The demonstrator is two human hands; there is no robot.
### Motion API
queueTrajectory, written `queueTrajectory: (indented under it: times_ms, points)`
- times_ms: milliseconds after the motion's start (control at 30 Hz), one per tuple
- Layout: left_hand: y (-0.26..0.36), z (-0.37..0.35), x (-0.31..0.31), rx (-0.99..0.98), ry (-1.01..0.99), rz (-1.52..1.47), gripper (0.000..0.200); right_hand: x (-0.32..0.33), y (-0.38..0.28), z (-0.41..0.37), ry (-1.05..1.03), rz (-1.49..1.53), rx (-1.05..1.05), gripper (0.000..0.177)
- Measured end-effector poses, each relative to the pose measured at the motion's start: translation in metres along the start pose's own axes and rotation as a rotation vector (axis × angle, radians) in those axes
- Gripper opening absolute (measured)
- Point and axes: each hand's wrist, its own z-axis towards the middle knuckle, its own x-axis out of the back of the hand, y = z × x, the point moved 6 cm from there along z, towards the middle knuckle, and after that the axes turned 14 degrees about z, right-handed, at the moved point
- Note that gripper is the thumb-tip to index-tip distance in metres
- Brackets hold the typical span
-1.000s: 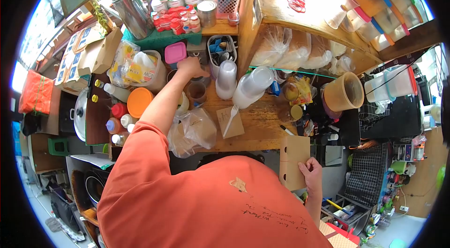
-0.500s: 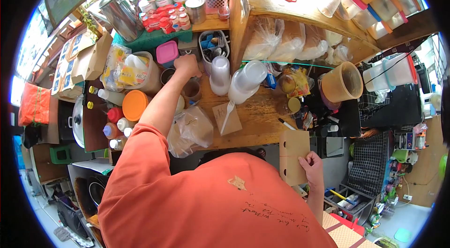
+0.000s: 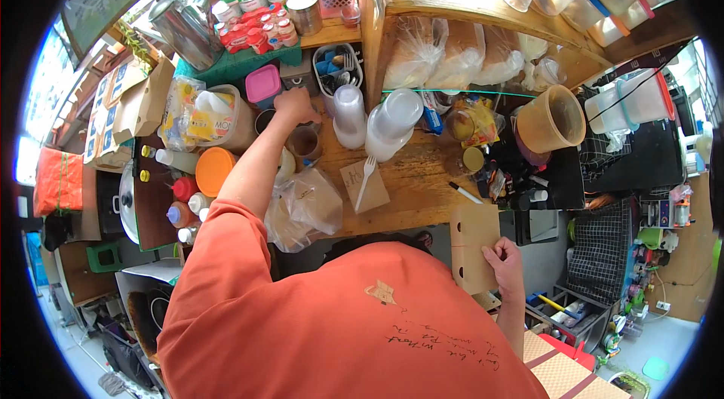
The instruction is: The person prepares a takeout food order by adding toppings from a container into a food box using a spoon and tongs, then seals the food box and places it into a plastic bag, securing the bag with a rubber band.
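Observation:
My left hand (image 3: 296, 106) reaches over the back of the wooden counter, beside a pink-lidded container (image 3: 263, 84) and a small grey box (image 3: 299, 76). Its fingers point down and away, so what they touch is hidden. Below that hand stands a brown-tinted cup (image 3: 304, 144). My right hand (image 3: 503, 262) pinches the edge of a folded brown cardboard box (image 3: 475, 240) at the counter's front right. A white plastic fork (image 3: 366, 184) lies on a flat brown card (image 3: 375, 197) in the middle.
Stacked clear cups (image 3: 349, 116) and lids (image 3: 398, 116) stand mid-counter. A cutlery basket (image 3: 337, 59) is behind them. Left are sauce bottles and an orange lid (image 3: 216, 171). A plastic bag (image 3: 305, 207) lies at the front edge, a marker (image 3: 465, 192) farther right.
The whole view has shifted slightly. My left hand stays over the same spot near the pink-lidded container, and my right hand still holds the cardboard box.

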Motion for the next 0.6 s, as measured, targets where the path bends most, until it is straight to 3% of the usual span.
queueTrajectory:
  times_ms: [133,333,400,600]
  points:
    - [0.007,-0.002,-0.001,-0.014,0.042,-0.012,0.086,0.000,0.004,0.001,-0.005,0.022,-0.004,0.036]
    - [0.002,-0.008,0.010,-0.082,-0.066,-0.041,0.091,0.000,0.005,0.000,-0.006,0.017,-0.004,0.036]
    - [-0.018,0.023,-0.016,0.028,-0.083,-0.303,0.080,0.000,0.004,-0.002,0.000,0.017,-0.002,0.036]
    - [-0.018,0.071,-0.070,-0.108,-0.094,-0.233,0.067,-0.001,0.005,-0.004,0.004,0.023,-0.003,0.037]
